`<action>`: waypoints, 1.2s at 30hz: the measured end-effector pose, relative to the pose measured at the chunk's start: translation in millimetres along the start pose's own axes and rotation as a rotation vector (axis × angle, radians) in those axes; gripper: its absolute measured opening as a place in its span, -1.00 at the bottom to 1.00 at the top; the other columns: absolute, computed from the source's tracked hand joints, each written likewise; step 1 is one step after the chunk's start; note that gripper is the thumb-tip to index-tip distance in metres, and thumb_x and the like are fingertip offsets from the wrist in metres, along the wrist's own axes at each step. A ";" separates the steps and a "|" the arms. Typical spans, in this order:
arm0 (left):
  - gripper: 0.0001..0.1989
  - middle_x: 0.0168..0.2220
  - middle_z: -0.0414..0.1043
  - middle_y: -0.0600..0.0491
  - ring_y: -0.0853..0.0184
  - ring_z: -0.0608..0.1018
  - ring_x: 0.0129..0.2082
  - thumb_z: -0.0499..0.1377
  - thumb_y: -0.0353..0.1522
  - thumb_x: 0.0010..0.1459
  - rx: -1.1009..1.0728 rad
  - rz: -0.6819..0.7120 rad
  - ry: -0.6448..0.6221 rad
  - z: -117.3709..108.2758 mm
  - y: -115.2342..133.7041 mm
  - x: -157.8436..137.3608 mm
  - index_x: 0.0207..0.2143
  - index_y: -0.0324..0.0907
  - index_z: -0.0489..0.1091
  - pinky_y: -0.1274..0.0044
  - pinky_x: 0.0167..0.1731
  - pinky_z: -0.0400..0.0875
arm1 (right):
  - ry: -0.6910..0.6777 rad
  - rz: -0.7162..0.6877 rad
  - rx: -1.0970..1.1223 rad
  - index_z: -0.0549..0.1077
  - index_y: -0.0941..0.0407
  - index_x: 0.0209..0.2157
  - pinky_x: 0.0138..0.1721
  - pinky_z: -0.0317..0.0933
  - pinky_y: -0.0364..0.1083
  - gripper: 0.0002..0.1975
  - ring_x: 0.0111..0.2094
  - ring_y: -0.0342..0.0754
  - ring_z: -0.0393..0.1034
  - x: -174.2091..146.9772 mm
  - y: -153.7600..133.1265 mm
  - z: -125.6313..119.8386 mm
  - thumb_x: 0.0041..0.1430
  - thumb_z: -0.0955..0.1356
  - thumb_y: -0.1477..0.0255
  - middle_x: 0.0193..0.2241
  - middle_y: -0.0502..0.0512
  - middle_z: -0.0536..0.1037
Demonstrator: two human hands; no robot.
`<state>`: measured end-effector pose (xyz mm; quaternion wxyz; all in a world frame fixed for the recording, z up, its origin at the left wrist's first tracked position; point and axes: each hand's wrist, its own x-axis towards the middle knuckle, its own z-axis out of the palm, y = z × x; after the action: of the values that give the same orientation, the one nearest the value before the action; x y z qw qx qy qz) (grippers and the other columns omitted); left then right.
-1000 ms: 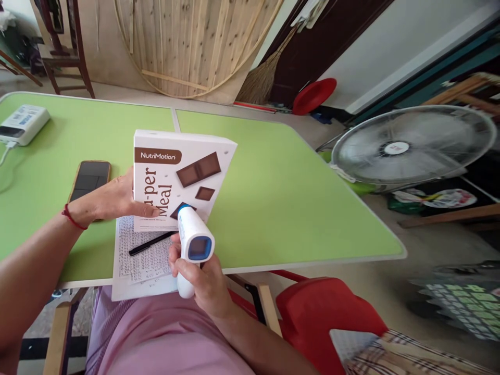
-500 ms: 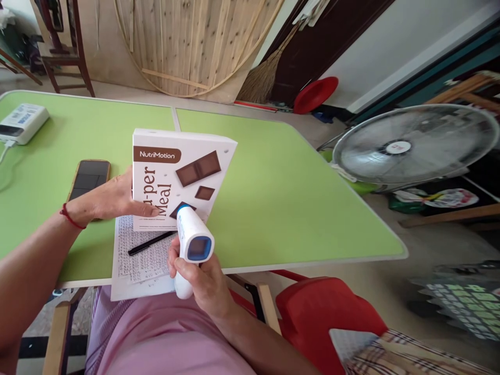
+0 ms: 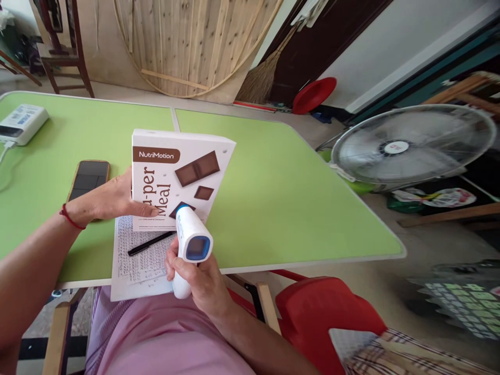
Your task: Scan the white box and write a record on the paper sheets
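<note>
My left hand [image 3: 117, 197] grips the left side of a white box [image 3: 203, 172] printed with "NutriMotion" and brown chocolate pieces. Its thumb lies across the front, while the other fingers are hidden behind. The box stands upright on the table, over the top of some handwritten sheets [image 3: 136, 286]. In my right hand [image 3: 203, 284] is a white and blue infrared thermometer [image 3: 193, 232], fingers wrapped round its handle. Its blue nose points at the lower front of the box; whether they touch I cannot tell. Beside the box's lower edge, a black pen [image 3: 150, 243] rests on the sheets.
On the green table [image 3: 297, 208], a smartphone [image 3: 89, 177] lies left of the box. A white power bank [image 3: 24, 124] with a cable sits farther left. Beyond the right edge are a large fan [image 3: 414, 146] and a red chair [image 3: 316, 312].
Almost nothing differs. The view has shifted very slightly; both hands keep the same hold on the box and the thermometer.
</note>
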<state>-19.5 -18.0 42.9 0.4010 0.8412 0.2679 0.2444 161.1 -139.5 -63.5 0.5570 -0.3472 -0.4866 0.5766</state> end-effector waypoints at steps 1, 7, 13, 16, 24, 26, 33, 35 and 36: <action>-0.37 0.07 0.35 -0.11 0.17 0.43 0.02 0.33 -0.32 0.02 0.000 0.002 0.003 0.3 0.4 0.3 0.11 -0.30 0.23 0.41 -0.03 0.41 | 0.002 0.003 0.004 0.39 0.13 -0.44 -0.45 0.19 -0.10 -0.87 -0.54 -0.17 0.25 -0.1 -0.2 0.2 0.08 0.37 0.36 -0.56 -0.06 0.35; -0.31 0.08 0.35 -0.10 0.17 0.45 0.01 0.34 -0.31 0.01 -0.013 -0.004 0.003 0.6 -2.5 0.9 0.15 -0.27 0.18 0.43 -0.06 0.43 | 0.026 0.016 0.044 0.39 0.12 -0.39 -0.48 0.21 -0.11 -0.87 -0.57 -0.19 0.25 -0.1 -0.3 3.3 0.03 0.38 0.36 -0.55 -0.08 0.34; -0.34 0.00 0.41 -0.06 0.19 0.49 -0.05 0.33 -0.27 0.02 0.005 0.014 0.003 -0.7 -3.1 -0.1 0.13 -0.25 0.18 0.42 -0.09 0.44 | 0.029 0.040 0.015 0.36 0.11 -0.41 -0.49 0.23 -0.10 -0.84 -0.57 -0.17 0.26 1.4 -0.4 4.5 0.02 0.38 0.34 -0.57 -0.08 0.34; -0.36 0.02 0.40 -0.06 0.18 0.47 -0.03 0.32 -0.27 0.05 0.001 0.011 -0.006 -0.7 -1.0 -0.4 0.13 -0.25 0.19 0.41 -0.07 0.43 | 0.018 0.036 0.006 0.35 0.11 -0.40 -0.49 0.23 -0.10 -0.83 -0.57 -0.18 0.25 1.8 -2.1 4.8 0.03 0.38 0.32 -0.56 -0.07 0.34; -0.36 0.05 0.39 -0.10 0.12 0.46 0.02 0.34 -0.24 0.01 0.013 0.017 0.006 -0.7 -1.9 0.8 0.11 -0.23 0.23 0.37 -0.04 0.42 | -0.004 0.061 0.048 0.37 0.10 -0.36 -0.49 0.20 -0.10 -0.81 -0.57 -0.18 0.25 2.2 -2.0 4.0 -0.01 0.40 0.33 -0.56 -0.09 0.32; -0.35 0.04 0.41 -0.09 0.11 0.47 0.02 0.36 -0.24 -0.01 -0.004 0.010 0.014 -0.4 -2.2 0.8 0.10 -0.21 0.24 0.38 -0.06 0.44 | 0.000 0.066 0.078 0.38 0.10 -0.31 -0.50 0.20 -0.11 -0.78 -0.58 -0.19 0.24 2.0 -1.7 3.3 -0.03 0.40 0.34 -0.56 -0.11 0.32; -0.36 0.05 0.43 -0.08 0.17 0.52 -0.04 0.36 -0.29 0.01 -0.133 -0.040 0.025 1.1 1.6 -0.2 0.12 -0.20 0.24 0.45 -0.14 0.48 | -0.002 0.081 0.121 0.38 0.08 -0.20 -0.51 0.20 -0.13 -0.70 -0.59 -0.21 0.23 1.4 -5.4 -1.3 -0.04 0.41 0.37 -0.54 -0.12 0.34; -0.38 0.03 0.45 -0.08 0.19 0.54 -0.07 0.36 -0.29 0.01 -0.153 -0.038 0.025 1.3 3.4 -1.0 0.11 -0.21 0.24 0.47 -0.18 0.49 | 0.000 0.076 0.097 0.39 0.09 -0.21 -0.51 0.21 -0.13 -0.69 -0.59 -0.21 0.23 1.7 -7.5 -1.2 -0.05 0.42 0.37 -0.53 -0.11 0.34; -0.39 0.01 0.46 -0.07 0.19 0.55 -0.10 0.36 -0.29 0.01 -0.156 -0.036 0.032 1.3 4.0 -1.4 0.09 -0.21 0.26 0.48 -0.20 0.50 | -0.001 0.076 0.087 0.39 0.10 -0.21 -0.50 0.21 -0.12 -0.69 -0.59 -0.21 0.23 2.0 -8.9 -0.9 -0.05 0.42 0.37 -0.53 -0.11 0.34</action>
<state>-18.7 -21.8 45.2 0.4651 0.7986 0.2694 0.2707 164.4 -138.2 -55.1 0.5491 -0.3406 -0.4478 0.6181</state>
